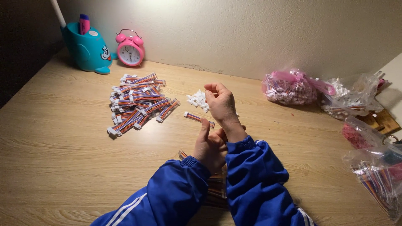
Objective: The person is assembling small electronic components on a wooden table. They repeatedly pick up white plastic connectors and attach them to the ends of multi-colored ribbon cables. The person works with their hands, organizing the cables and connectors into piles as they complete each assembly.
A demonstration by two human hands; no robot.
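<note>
My left hand [209, 146] holds a short multicoloured ribbon cable [197, 117] with white connectors at both ends, pinched near its right end. My right hand [221, 104] crosses over the left wrist and reaches toward a small heap of loose white connectors [198, 100] on the wooden table [63, 155]; its fingers are curled, and I cannot tell whether they hold a connector. A pile of finished ribbon cables [138, 102] lies to the left. More cables [215, 186] lie under my blue sleeves, mostly hidden.
A teal pen holder [88, 48] and a pink alarm clock [130, 48] stand at the back left by the wall. Plastic bags of parts [293, 88] [351, 98] [377, 175] sit along the right side.
</note>
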